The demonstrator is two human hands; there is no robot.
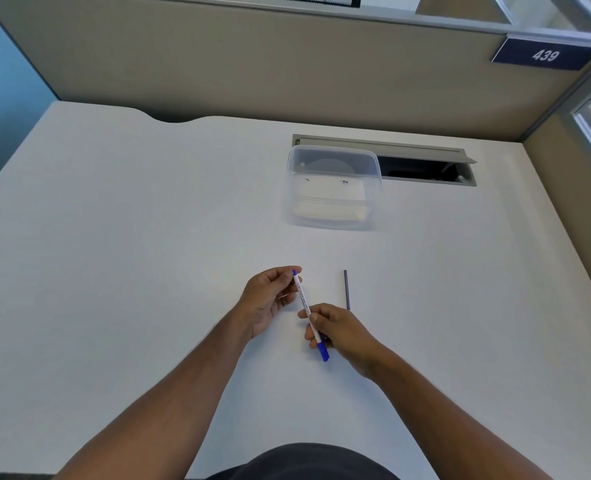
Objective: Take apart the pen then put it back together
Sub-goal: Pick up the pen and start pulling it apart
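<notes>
A white pen [304,301] with blue parts at both ends is held tilted above the white desk [114,271]. My left hand [266,299] pinches its far blue end between thumb and fingers. My right hand [339,330] grips the barrel near the lower blue cap, which sticks out below the fingers. A thin dark ink refill [346,289] lies alone on the desk just right of both hands, pointing away from me.
A clear plastic container [334,188] sits upside down farther back on the desk. Behind it is an open cable tray slot [422,168]. Beige partition walls [252,71] bound the desk at the back and right.
</notes>
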